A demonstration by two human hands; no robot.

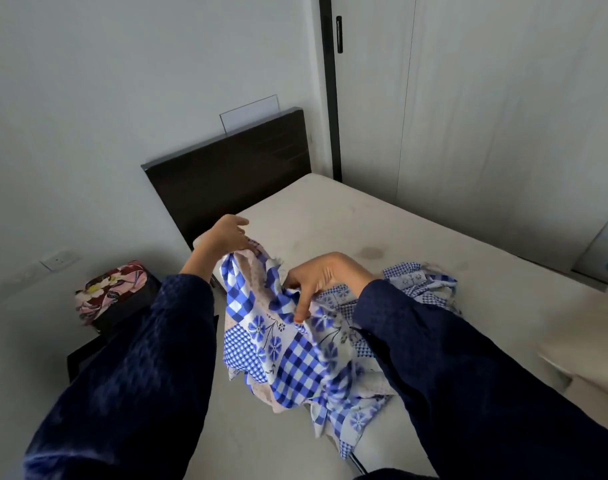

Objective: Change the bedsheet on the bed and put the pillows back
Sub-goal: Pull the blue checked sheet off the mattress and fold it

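Head view looked down over a bare mattress (417,230). At far left, a floral-print bundle (112,289) sat on a dark bedside stand (84,355) by the wall. Next came the left hand (226,235), raised near the headboard (233,168), its fingers closed on an upper edge of the blue checked bedsheet (278,348). That bedsheet hung crumpled between the 2 dark sleeves (140,358) and spilled onto the mattress's near side. The right hand (325,275), lower and just beside it, pinched a fold of the same cloth with curled fingers. Farther right stood pale wardrobe doors (503,98).
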